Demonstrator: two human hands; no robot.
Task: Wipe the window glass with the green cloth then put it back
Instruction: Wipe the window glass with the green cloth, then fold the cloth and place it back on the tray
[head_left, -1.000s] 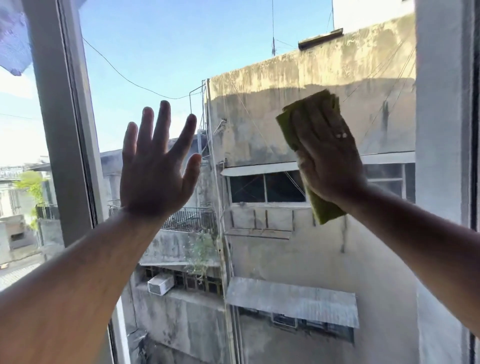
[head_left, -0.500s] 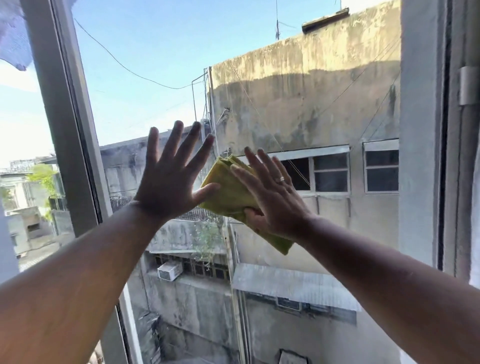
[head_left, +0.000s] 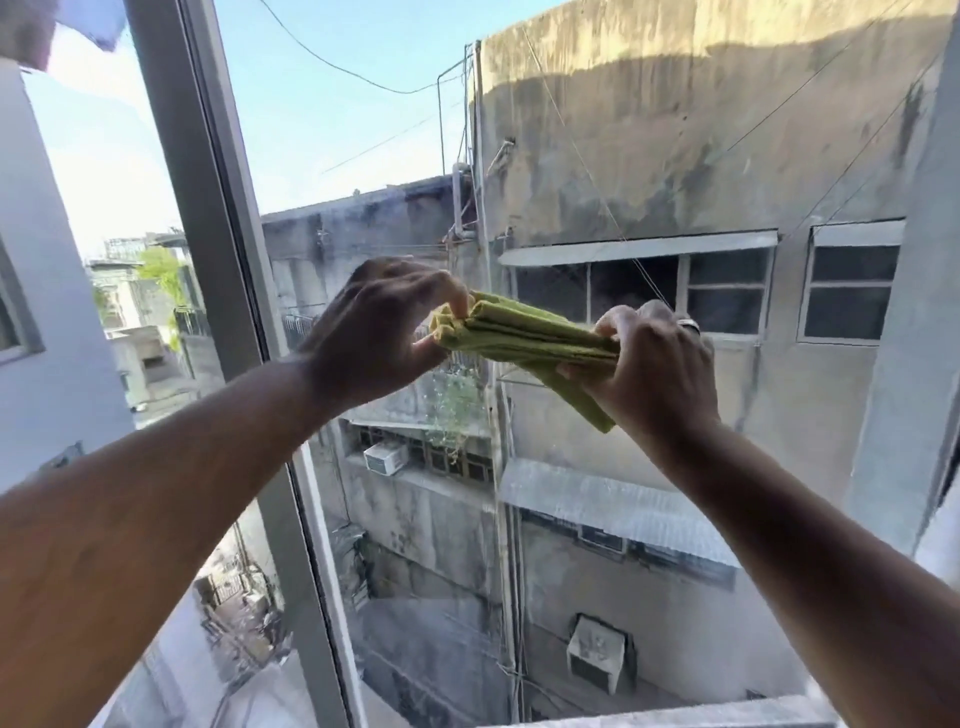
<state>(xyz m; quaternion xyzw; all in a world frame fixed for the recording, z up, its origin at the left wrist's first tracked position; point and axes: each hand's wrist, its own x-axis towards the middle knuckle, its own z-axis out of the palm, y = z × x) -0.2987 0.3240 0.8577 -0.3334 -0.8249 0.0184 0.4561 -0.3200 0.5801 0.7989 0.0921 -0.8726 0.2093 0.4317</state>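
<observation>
The green cloth (head_left: 530, 338) is folded into a thick bundle and held in the air in front of the window glass (head_left: 649, 156), off the pane. My left hand (head_left: 379, 332) pinches its left end with the fingertips. My right hand (head_left: 660, 369), with a ring on one finger, grips its right end, and a flap of cloth hangs down below that hand. Both forearms reach in from the bottom corners.
A grey window frame post (head_left: 218, 260) runs down the left of the pane. A second pane (head_left: 93, 208) lies left of it. A pale sill edge (head_left: 675, 717) shows at the bottom right. Stained concrete buildings stand outside.
My right hand came off the glass and drew the cloth left and down. My left hand left the pane, closed and took the cloth's left end. The camera view dipped lower.
</observation>
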